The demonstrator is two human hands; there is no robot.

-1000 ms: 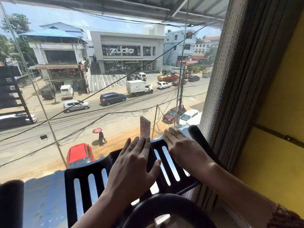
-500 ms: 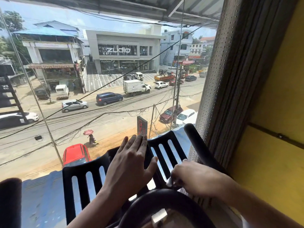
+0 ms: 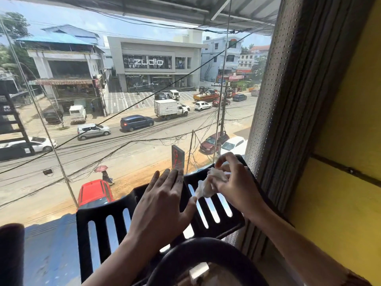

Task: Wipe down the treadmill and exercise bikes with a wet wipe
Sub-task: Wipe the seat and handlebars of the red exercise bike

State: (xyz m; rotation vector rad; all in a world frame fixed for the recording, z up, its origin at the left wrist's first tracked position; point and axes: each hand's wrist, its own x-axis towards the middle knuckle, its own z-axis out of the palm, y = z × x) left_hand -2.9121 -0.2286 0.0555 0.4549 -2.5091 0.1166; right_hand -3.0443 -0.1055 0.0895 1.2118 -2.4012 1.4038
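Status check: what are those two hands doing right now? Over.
Left hand flat on black slotted panel. Right hand pinching white wipe. Nothing in the way.

— What of the crumpled white wipe (image 3: 204, 187)?
— Half hidden in the right hand (image 3: 235, 186). The left hand (image 3: 162, 201) covers the middle of the black slotted plastic panel (image 3: 99, 230); the bottom edge cuts the black curved handlebar (image 3: 206, 248).

Yellow wall (image 3: 340, 100), perforated blind (image 3: 288, 100), street (image 3: 134, 159) below — red car (image 3: 93, 193)
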